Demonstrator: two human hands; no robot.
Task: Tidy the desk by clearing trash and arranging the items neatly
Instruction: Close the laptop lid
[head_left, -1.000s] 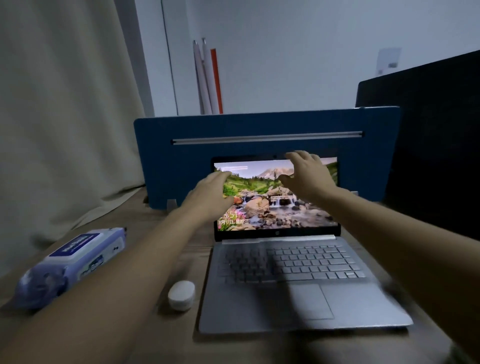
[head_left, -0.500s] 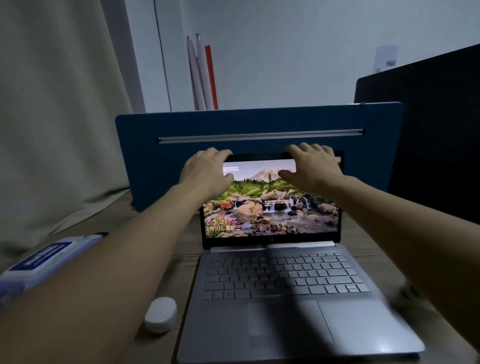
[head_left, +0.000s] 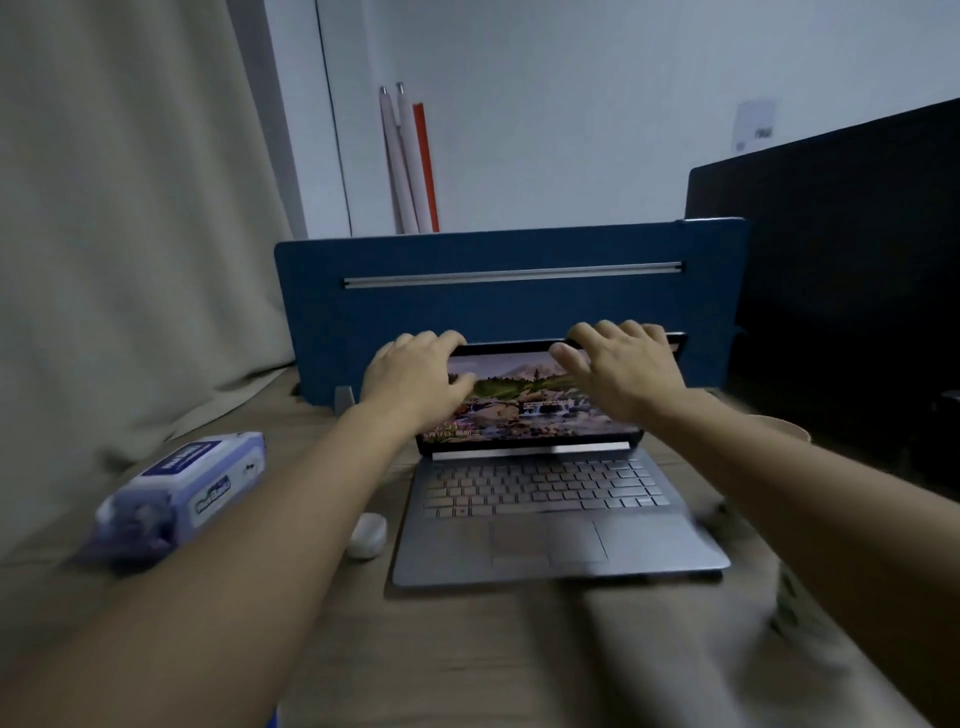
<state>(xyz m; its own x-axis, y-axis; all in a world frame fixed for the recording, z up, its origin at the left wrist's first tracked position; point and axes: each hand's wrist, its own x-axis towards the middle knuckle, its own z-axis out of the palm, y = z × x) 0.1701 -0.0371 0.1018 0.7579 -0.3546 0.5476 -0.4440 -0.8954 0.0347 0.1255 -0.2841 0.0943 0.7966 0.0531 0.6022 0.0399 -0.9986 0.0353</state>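
Both my hands are on the top edge of the laptop lid (head_left: 530, 410), which stands open in the middle of the desk (head_left: 467, 654), directly in front of me. My left hand (head_left: 415, 382) holds the lid near its left corner and my right hand (head_left: 623, 369) holds it near the right corner; the fingers of each hand curl over the edge to the back side, and the thumbs lie on the lit screen side. The long axis of the lid runs left to right, across my view, and the hinge is parallel to it, below my hands and closer to me. So the move I judge to come, closing the lid, turns on this: the keyboard (head_left: 540, 488) lies under and before my hands, and the lid must swing down toward me around the hinge. Neither hand is nearer than the other; they sit almost at the same height, so the push should be even. The lid leans back, close to the blue divider panel (head_left: 509, 306) behind it. To the left of the laptop a small white case (head_left: 367, 535) lies just beside its base, and further left is a pack of wet wipes (head_left: 182, 493). At the right edge something lies near the laptop, but the picture is blurred there and I cannot tell what it is.
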